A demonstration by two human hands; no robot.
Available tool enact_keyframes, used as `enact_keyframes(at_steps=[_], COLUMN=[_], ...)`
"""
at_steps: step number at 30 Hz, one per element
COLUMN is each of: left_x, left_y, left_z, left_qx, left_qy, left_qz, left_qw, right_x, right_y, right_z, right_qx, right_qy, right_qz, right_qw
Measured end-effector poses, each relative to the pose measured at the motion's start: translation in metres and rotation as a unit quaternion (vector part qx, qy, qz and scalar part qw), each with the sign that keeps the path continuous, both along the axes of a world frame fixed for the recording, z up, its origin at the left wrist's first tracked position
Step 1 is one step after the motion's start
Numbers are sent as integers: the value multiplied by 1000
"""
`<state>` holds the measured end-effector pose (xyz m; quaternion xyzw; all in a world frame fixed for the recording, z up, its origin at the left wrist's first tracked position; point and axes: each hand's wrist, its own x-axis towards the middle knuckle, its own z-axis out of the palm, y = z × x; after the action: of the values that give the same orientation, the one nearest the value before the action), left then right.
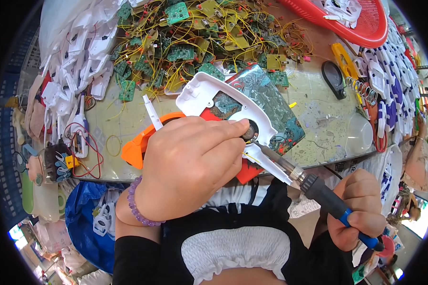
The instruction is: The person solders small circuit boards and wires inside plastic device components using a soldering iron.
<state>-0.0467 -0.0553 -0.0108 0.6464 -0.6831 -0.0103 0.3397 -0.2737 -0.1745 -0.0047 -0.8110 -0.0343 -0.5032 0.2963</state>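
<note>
My left hand (188, 159), wearing a purple bead bracelet, is closed over a white plastic housing (252, 107). Its fingertips press by a round dark part (250, 129) set in the housing's opening. A blue-and-black soldering iron (321, 190) is gripped in my right hand (359, 209). The iron's tip reaches the edge of that round part; whether it touches is too small to tell. Under the housing lie a red piece (247, 172) and a dark patterned sheet (285, 111). Beside my left hand sits an orange plastic object (134, 148), partly covered by the hand.
Green circuit boards with yellow wires (180, 52) are heaped at the back. White plastic parts (78, 57) pile up on the left. A red basket (366, 35) stands back right, near a black-handled loop (334, 78) and a coiled metal spring (364, 90). A blue bag (83, 223) hangs lower left.
</note>
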Motion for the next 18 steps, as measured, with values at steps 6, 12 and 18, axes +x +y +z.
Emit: enact_keyframes(at_steps=[6,12,18], left_x=[-1,-3,-4], left_y=[-1,1,0], left_z=[0,0,0], left_qx=[-3,6,-7], left_qy=[-7,-18,-23], left_qz=[-3,0,-1], left_qw=[1000,1000,1000], right_x=[0,1,3], right_y=[0,2,1], right_z=[1,4,1], right_qx=[7,14,242], right_qy=[8,19,-47], right_qz=[0,-4,-118], right_qw=[1000,1000,962])
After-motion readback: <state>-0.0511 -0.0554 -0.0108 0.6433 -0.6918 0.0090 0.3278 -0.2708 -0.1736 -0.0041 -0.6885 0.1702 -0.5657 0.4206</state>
